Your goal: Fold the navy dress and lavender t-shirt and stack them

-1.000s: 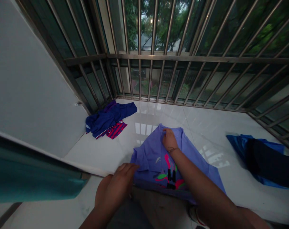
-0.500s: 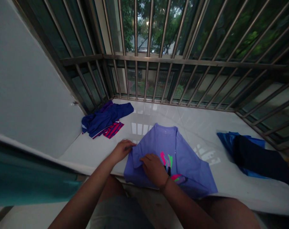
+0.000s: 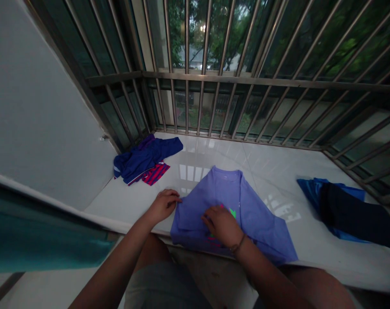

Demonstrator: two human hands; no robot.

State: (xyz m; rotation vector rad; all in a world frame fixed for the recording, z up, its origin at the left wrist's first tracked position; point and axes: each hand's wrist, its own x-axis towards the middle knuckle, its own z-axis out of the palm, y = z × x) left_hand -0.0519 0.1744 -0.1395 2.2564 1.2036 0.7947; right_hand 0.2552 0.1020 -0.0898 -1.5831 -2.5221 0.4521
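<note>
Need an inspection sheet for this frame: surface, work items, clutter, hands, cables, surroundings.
Surface: glossy white ledge, reflecting the window.
Work items: purple T-shirt lying flat, hem over the near edge.
Clutter: blue and striped clothes at far left corner; dark and blue garments at right.
Hands: left hand grips the shirt's left edge; right hand presses on its print.
Cables: nothing seen.
Surroundings: metal window bars, trees outside, grey wall left.
</note>
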